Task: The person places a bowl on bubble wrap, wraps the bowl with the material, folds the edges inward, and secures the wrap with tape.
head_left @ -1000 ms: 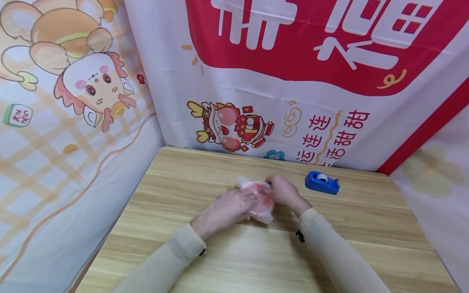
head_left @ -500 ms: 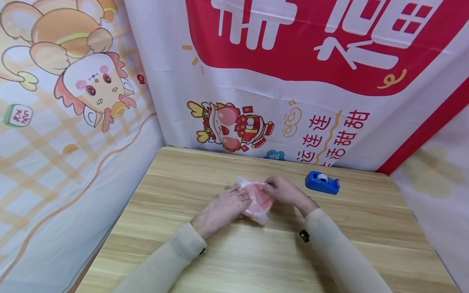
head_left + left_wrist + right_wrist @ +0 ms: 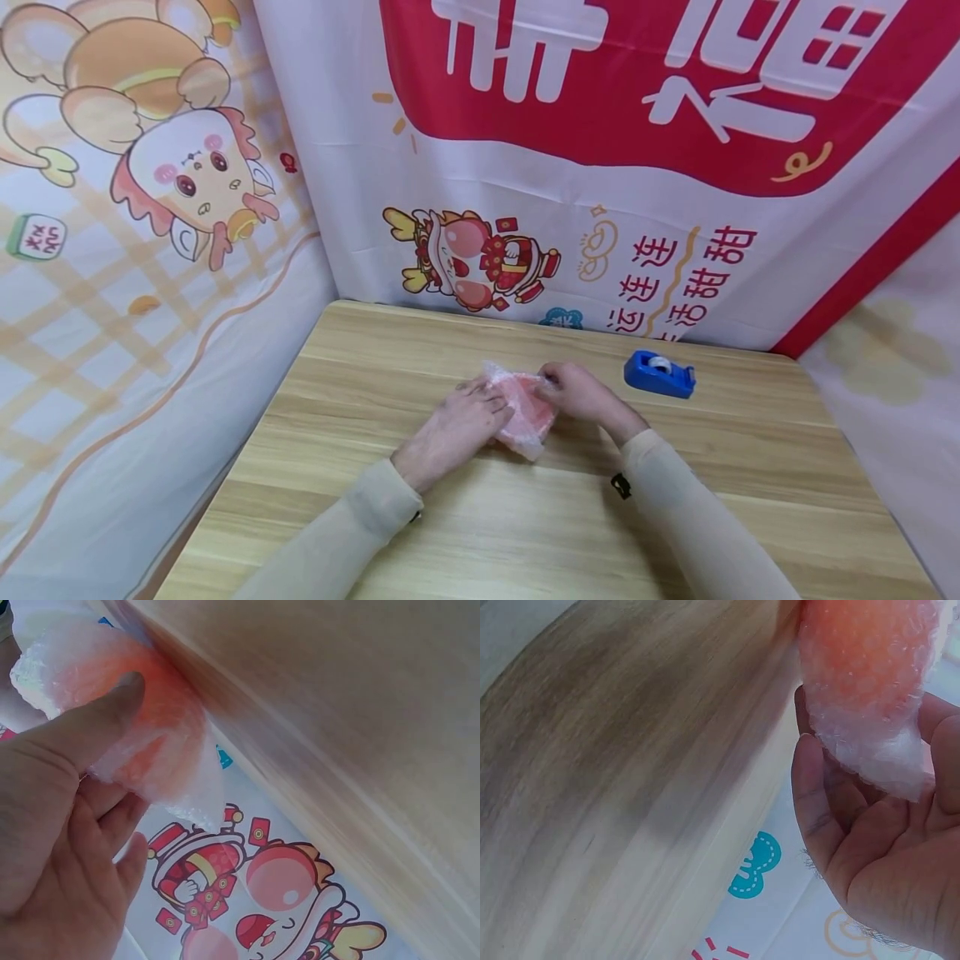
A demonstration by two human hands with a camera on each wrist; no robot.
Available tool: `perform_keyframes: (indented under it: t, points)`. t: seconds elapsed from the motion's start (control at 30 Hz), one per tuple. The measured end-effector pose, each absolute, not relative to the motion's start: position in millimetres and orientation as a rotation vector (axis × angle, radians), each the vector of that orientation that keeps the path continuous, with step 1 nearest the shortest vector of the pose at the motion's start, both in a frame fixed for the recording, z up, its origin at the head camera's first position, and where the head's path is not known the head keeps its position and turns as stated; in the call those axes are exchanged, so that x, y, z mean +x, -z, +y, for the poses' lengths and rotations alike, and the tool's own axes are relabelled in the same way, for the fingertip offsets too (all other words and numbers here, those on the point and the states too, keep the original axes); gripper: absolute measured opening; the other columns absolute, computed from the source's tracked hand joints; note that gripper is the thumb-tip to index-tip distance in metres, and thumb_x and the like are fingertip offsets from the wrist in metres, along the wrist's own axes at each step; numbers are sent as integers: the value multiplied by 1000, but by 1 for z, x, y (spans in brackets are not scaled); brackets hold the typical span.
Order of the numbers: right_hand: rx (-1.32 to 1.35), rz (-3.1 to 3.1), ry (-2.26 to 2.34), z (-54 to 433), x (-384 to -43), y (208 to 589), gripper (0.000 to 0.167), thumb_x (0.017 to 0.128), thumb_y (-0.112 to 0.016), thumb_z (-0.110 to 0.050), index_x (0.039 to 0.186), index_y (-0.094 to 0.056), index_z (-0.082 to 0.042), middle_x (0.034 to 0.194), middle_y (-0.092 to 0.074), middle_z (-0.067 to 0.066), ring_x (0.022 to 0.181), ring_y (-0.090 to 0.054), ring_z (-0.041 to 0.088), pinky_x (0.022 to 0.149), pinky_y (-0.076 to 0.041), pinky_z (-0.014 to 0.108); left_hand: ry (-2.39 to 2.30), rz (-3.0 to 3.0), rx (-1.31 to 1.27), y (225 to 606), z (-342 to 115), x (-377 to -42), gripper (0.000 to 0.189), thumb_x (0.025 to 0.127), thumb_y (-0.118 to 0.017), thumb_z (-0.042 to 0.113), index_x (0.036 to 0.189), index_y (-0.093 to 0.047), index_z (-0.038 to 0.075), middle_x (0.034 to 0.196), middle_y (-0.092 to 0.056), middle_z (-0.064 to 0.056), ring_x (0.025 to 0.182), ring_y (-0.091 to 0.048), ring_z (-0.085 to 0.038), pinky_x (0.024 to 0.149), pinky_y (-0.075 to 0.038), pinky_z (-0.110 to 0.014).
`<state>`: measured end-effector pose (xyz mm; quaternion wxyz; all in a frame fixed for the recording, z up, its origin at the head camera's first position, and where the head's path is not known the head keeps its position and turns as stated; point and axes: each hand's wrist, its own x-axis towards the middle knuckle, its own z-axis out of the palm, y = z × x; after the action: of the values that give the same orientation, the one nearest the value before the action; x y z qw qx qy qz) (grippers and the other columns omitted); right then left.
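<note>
A pinkish-orange item in clear bubble wrap, a bubble-wrapped package (image 3: 521,408), is held between both hands over the wooden table. My left hand (image 3: 459,425) grips its left side. In the left wrist view the thumb (image 3: 112,709) lies across the bubble wrap while the other fingers go behind it. My right hand (image 3: 581,393) holds the upper right side of the package. Seen from the right wrist, its fingers (image 3: 814,795) curl around the loose, whitish end of the wrap (image 3: 877,750). What the wrap encloses is blurred by the bubbles.
A blue tape dispenser (image 3: 660,373) with a roll of tape stands at the back right of the wooden table (image 3: 360,358). Printed cloth hangings (image 3: 480,175) rise behind the table and along its left side.
The package has turned slightly between the hands, its lower end shifting a little left. My left hand has slid left along it, uncovering more of the pink surface.
</note>
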<state>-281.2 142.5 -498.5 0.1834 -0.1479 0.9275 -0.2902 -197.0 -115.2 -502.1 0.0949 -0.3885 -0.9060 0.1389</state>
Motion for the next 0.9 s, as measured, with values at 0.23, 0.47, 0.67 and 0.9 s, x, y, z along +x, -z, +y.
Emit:
perform_keyframes:
  t: [0.23, 0.47, 0.67, 0.9]
  points:
    - [-389, 2594, 808, 139, -279, 498, 36, 119, -71, -33, 142, -74, -7, 118, -80, 8, 101, -70, 21, 94, -66, 38, -386, -2673, -1163, 503, -119, -196, 51, 115, -75, 35, 163, -69, 19, 167, -73, 3, 162, -63, -19, 145, -41, -44]
    - [-402, 2591, 796, 139, -280, 498, 34, 119, -70, -30, 146, -74, -9, 123, -80, 7, 105, -71, 22, 105, -68, 44, -380, -2681, -1186, 502, -123, -196, 50, 115, -75, 31, 164, -69, 20, 168, -71, 3, 163, -62, -18, 147, -38, -45]
    - [-401, 2584, 804, 138, -280, 497, 34, 119, -70, -31, 145, -74, -10, 124, -81, 7, 106, -71, 22, 108, -68, 46, -381, -2642, -1198, 500, -124, -197, 44, 113, -76, 15, 156, -74, 22, 159, -78, 4, 158, -66, -18, 146, -40, -44]
    - [-424, 2568, 824, 140, -282, 496, 34, 120, -69, -31, 144, -76, -8, 123, -81, 8, 105, -71, 21, 103, -68, 42, -334, -2664, -1191, 499, -123, -198, 43, 109, -80, 8, 148, -78, 24, 149, -83, 5, 151, -71, -17, 146, -39, -43]
